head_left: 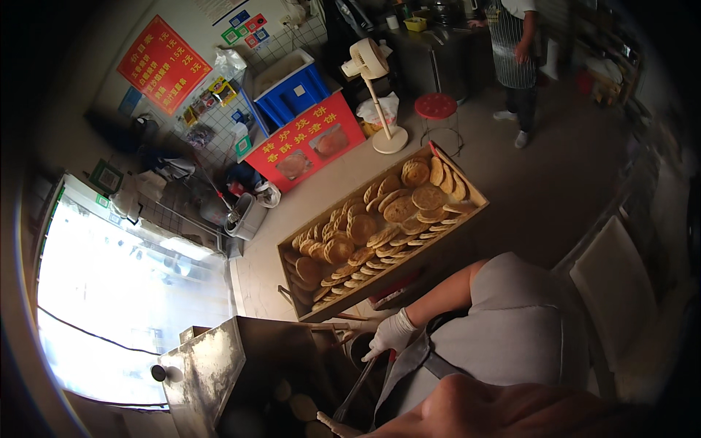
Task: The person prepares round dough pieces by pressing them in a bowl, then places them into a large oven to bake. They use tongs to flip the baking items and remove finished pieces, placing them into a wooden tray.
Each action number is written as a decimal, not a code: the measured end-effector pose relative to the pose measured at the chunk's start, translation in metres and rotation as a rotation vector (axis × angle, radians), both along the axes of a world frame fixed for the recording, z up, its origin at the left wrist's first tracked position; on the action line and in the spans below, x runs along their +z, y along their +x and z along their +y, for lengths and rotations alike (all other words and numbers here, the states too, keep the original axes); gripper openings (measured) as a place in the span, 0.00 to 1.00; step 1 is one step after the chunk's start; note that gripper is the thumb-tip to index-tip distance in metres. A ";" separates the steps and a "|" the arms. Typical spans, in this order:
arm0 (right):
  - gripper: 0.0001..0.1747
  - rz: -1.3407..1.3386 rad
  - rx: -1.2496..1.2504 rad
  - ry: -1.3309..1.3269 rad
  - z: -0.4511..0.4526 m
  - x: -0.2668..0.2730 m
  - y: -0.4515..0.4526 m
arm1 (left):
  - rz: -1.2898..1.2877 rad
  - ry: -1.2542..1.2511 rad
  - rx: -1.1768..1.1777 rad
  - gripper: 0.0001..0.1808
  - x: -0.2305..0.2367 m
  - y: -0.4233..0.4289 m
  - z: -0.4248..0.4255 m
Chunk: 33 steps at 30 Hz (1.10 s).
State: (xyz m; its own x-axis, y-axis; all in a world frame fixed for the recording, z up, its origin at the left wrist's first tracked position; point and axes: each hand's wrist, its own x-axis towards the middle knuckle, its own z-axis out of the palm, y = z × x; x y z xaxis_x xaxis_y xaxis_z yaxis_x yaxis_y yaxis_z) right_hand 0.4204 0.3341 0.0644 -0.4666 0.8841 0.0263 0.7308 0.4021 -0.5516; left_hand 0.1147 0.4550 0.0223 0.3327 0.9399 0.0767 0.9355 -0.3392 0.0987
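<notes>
My right hand (391, 334), in a white glove, is closed round the upper end of a long metal tool (356, 387) that looks like tongs. The tool slants down beside my apron. At the bottom edge, my left hand (335, 426), also gloved, shows only in part near the tool's lower end; its grip is unclear. Left of both hands stands a worn metal oven or cabinet (211, 369) with a dark interior, where blurred round shapes (302, 408) show. Beyond my right hand, a long wooden tray (383, 276) holds many round baked flatbreads (361, 230), some leaning in rows.
A co-worker in a striped apron (512, 55) stands at the upper right by a dark counter. A red stool (435, 105), white fan (383, 115), blue bin (296, 93) on a red-fronted stand and grey bin (247, 219) stand beyond the tray. A bright window (131, 295) is at left.
</notes>
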 end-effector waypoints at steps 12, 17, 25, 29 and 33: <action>0.33 -0.216 -0.026 0.101 -0.014 0.013 0.001 | 0.248 -0.144 -0.218 0.42 -0.016 0.001 -0.023; 0.34 -0.317 -0.100 0.021 -0.043 0.018 0.020 | 0.161 -0.225 -0.283 0.43 -0.025 0.037 -0.045; 0.34 -0.335 -0.140 0.025 -0.056 0.018 0.039 | -0.420 -0.212 -0.180 0.43 -0.031 0.053 -0.059; 0.36 -0.325 -0.107 0.048 -0.040 0.041 0.039 | -0.997 -0.364 -0.040 0.42 -0.007 0.045 -0.062; 0.36 -0.169 -0.073 0.121 -0.018 0.043 0.029 | -1.637 -0.726 0.047 0.41 0.014 0.016 -0.042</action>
